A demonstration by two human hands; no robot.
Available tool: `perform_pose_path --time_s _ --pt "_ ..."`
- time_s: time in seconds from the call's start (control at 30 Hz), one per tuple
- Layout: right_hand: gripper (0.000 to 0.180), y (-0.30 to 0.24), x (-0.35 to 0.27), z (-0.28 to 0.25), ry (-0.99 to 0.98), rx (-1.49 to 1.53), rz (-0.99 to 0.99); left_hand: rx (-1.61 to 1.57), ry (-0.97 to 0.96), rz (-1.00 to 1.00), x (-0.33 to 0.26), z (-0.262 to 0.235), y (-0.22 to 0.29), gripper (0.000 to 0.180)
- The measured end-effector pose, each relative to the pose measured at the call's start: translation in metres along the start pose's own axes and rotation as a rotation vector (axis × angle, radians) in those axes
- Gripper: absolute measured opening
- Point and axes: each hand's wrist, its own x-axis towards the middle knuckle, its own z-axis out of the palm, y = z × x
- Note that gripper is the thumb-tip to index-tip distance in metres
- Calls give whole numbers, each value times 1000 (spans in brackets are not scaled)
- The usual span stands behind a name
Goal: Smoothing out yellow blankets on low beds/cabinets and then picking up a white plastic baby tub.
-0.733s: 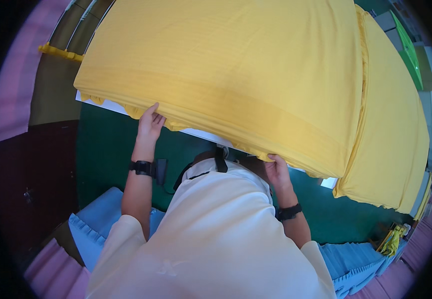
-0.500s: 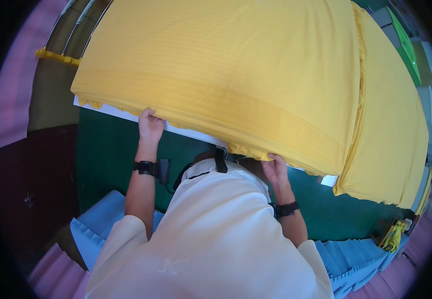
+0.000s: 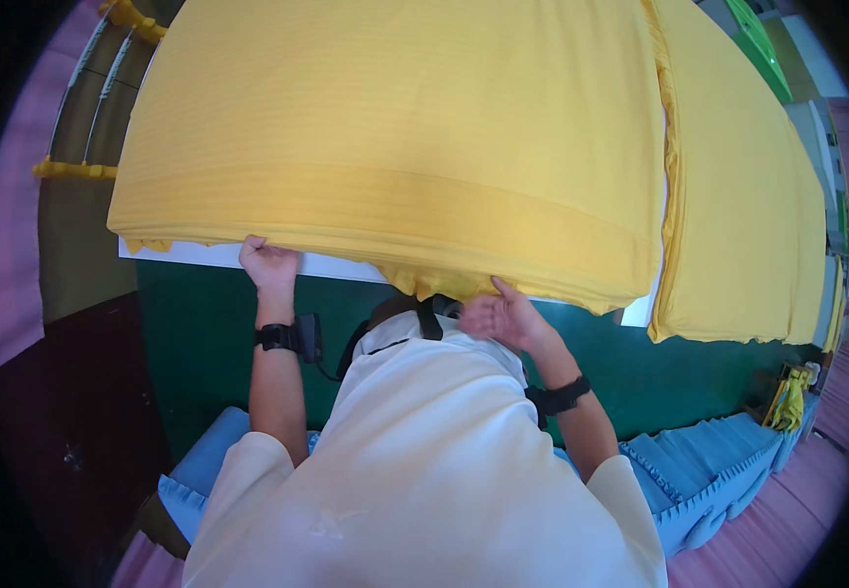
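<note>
L hand point(image 3: 269, 267), pointing far, was at yellow cover point(image 3: 385, 147)'s near edge, tips hidden, can't tell if pinching, & R hand point(image 3: 506, 318), angled far-left, was part-spread w/ thumb by edge

Head-worn, as the left of a side-by-side pair. Looks steeply down from the near side of the yellow cover point(image 3: 395, 127), over the white shirt point(image 3: 414, 470) just below — close enough to crop the yellow cover's far side. Set wide as a fisheye — reaches green floor point(image 3: 199, 323) before the yellow cover and bends straight edges toward the rim.
</note>
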Motion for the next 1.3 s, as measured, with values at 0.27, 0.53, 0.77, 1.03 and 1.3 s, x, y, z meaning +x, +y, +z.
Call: perform_pose_path --time_s 0.27,0.53,0.77,1.03,1.3 --pt "50 -14 35 75 5 349 -579 -13 109 114 -8 15 -8 49" --pt "35 -9 52 36 140 429 -608 224 56 -102 -9 -8 -2 35" --pt "46 1 20 35 234 12 -316 1257 199 15 -4 -19 18 22" --pt "40 61 -88 -30 521 50 -473 1971 -226 87 -48 36 -61 30" --pt "26 155 -192 -94 818 457 -853 2051 -1186 515 -154 143 -294 25"
